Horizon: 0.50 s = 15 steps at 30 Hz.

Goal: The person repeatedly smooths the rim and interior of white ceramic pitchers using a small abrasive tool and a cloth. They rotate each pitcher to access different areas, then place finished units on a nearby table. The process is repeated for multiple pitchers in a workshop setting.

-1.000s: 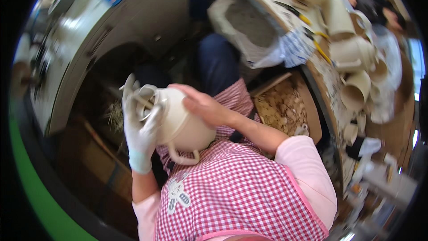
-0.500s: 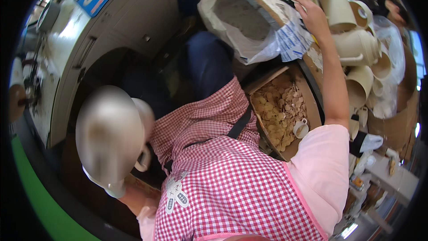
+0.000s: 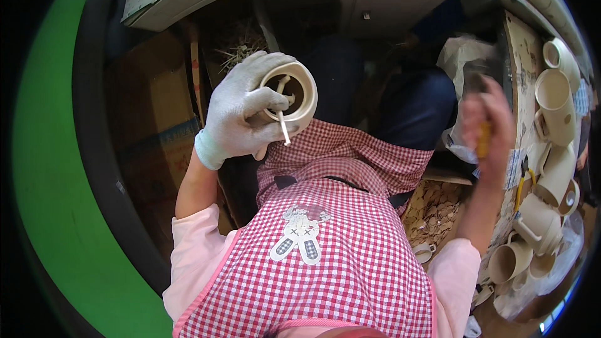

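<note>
My left hand (image 3: 241,106), in a grey-white knit glove, grips a round cream plastic jug or cup (image 3: 305,91) with its round opening facing up. A thin white sprue stick (image 3: 284,126) lies across the opening by the fingers, and the inside looks brown and shaded. My bare right hand (image 3: 491,122) is raised at the right, smeared by motion. Its fingers are closed around a knife (image 3: 482,141) with a yellow-orange part and a blurred dark upper part.
Several cream jugs (image 3: 556,103) lie on the bench (image 3: 523,56) at right, beside yellow-handled pliers (image 3: 523,181). Below stands a box of round plastic scraps (image 3: 432,213) with a small white cup (image 3: 424,252). A white plastic bag (image 3: 457,56) hangs by the bench. Thin sticks (image 3: 244,47) lie beyond my left hand.
My view has turned leftward. My right hand has lifted off the bench with the knife. My left hand, blurred before, now holds the cream piece in front of me, opening up.
</note>
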Available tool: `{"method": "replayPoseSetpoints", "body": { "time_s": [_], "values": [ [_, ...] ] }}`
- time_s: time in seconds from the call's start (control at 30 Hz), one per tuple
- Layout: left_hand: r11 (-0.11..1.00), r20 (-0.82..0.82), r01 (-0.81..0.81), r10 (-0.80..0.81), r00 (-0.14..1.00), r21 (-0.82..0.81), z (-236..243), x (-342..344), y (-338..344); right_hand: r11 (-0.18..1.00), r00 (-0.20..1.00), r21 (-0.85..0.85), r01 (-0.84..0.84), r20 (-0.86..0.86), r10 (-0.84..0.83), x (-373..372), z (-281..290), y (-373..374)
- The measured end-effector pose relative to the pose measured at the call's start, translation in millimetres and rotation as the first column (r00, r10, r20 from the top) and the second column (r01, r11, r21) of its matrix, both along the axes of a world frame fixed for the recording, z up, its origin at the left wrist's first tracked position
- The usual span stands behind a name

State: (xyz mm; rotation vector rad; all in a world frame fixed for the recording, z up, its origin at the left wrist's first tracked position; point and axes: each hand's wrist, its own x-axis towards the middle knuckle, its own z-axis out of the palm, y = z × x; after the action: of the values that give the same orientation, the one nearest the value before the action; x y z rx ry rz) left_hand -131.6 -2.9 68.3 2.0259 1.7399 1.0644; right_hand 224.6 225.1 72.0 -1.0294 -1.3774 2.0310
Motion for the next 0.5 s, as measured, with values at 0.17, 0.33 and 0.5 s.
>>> {"method": "replayPoseSetpoints", "body": {
  "time_s": [0.17,0.33,0.5],
  "values": [
    [0.993,-0.054,0.106,-0.104,0.993,0.052,-1,3,18,0.359,0.788,0.709,-0.607,0.475,0.392,-104,-7,-64],
    [0.981,-0.032,0.195,-0.195,0.980,-0.013,-6,2,19,-0.102,0.784,0.788,-0.608,0.615,0.084,-133,-14,-69],
    [0.985,-0.091,0.166,-0.160,0.983,0.053,-18,17,23,-0.048,0.719,0.718,-0.695,0.692,-0.064,-138,-30,-84]
  ]
}}
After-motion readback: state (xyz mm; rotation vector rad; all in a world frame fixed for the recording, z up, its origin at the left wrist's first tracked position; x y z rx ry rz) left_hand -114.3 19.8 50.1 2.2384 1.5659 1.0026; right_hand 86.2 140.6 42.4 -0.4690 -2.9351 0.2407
